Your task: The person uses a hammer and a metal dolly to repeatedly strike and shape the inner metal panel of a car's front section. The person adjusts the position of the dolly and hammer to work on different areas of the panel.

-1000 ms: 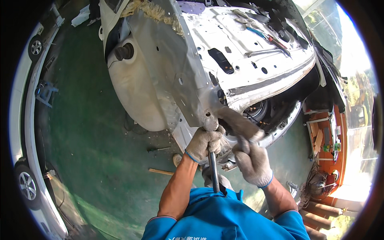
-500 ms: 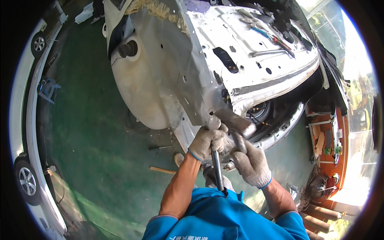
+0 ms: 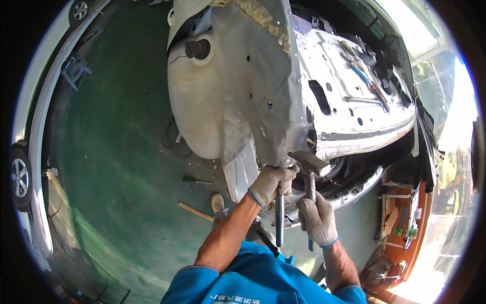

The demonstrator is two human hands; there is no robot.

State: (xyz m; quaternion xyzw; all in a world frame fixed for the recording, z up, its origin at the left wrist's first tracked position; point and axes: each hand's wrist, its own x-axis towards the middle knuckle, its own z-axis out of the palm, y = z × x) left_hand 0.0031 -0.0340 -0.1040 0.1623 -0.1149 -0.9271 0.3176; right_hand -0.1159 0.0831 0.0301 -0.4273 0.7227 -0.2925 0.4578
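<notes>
A hammer (image 3: pixel 310 163) is in my gloved right hand (image 3: pixel 318 219), which grips it by the metal handle. My gloved left hand (image 3: pixel 275 185) is closed round a metal bar (image 3: pixel 280 220) held roughly upright, its lower end pointing toward me. The bar's upper end is hidden by the fingers, at the lower edge of a bare grey sheet-metal panel (image 3: pixel 276 114) of a stripped car body. The hammer head lies just right of the left hand, in front of the panel's corner; whether they touch, I cannot tell.
Pliers (image 3: pixel 377 93) and other tools rest on the white body panel (image 3: pixel 349 81) at right. On the green floor lie a wooden stick (image 3: pixel 196 211) and a screwdriver (image 3: pixel 197 181). A blue stool (image 3: pixel 76 71) stands near a white car at left; an orange workbench (image 3: pixel 405 218) stands at right.
My head view has shifted, so the car body appears further right. The hammer head has come up and turned, its handle now more upright. Both hands keep their holds.
</notes>
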